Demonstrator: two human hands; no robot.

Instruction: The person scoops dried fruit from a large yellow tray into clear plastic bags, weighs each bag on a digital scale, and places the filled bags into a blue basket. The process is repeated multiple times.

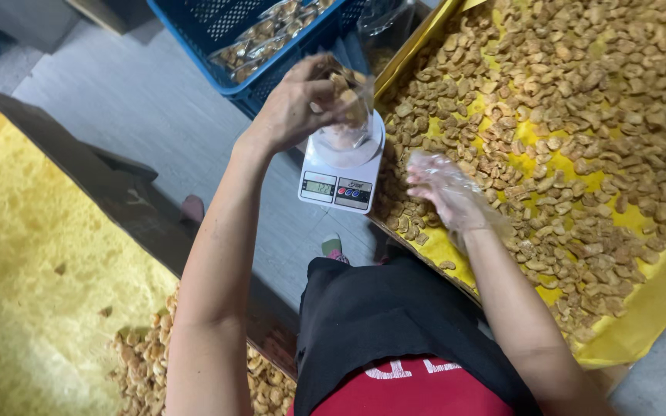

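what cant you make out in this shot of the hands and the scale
- Clear bag: its fill is hidden by the left hand and motion blur.
- Scale: display digits too small.
- Right hand: fingertips blurred inside the plastic glove.
- Blue crate: cut off by the top edge.

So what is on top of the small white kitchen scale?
On the small white kitchen scale stands a clear plastic bag of fried snack pieces, held by the bare left hand. The bag covers its platform.
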